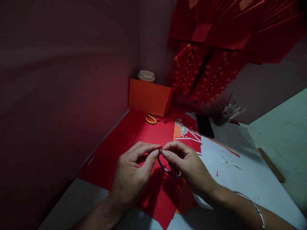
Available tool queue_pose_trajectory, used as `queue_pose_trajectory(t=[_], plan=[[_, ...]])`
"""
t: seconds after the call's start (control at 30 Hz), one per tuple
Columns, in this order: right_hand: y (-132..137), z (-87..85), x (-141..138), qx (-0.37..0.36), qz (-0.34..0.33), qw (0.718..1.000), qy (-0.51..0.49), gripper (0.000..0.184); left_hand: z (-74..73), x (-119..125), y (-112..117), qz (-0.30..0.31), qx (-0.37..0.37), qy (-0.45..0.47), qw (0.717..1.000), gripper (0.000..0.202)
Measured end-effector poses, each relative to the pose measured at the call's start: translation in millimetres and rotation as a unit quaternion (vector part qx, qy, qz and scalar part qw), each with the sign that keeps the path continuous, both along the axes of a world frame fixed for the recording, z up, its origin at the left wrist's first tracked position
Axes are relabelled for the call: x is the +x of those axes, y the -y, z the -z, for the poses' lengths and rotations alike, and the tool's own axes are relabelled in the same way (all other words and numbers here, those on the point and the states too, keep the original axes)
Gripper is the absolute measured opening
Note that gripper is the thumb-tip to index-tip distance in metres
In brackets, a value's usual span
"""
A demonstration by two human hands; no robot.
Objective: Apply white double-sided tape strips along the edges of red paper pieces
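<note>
Left hand (131, 172) and right hand (183, 163) pinch a tiny reddish piece (160, 149), its shape mostly hidden. A dark, glossy loop (164, 168) curves below, partly covered by the right hand.

Left hand (134, 171) and right hand (185, 163) meet above red paper (157, 129)

Both pinch a tiny reddish piece (161, 149); a dark loop (164, 168) curves beneath. A yellow scissor handle (151, 123) lies before an upright orange card (149, 97); a black phone (205, 126) rests farther right.
</note>
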State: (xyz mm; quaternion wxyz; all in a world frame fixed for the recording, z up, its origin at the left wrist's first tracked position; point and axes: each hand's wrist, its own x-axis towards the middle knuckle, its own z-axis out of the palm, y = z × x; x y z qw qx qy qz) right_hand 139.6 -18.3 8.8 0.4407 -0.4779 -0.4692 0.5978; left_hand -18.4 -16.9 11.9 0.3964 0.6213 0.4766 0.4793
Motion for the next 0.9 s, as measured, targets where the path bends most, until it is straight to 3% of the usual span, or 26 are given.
queue_pose_trajectory(t=[0.53, 0.9], plan=[[1.4, 0.0, -1.6, -0.01, 0.0, 1.0, -0.018, 0.022, 2.1, 0.4, 2.0, 0.0, 0.009, -0.014, 1.0, 0.015], [4.2, 1.1, -3.7, -0.014, -0.009, 1.0, -0.026, 0.023, 4.2, 1.0, 3.7, -0.01, 0.063, -0.06, 0.996, 0.014]])
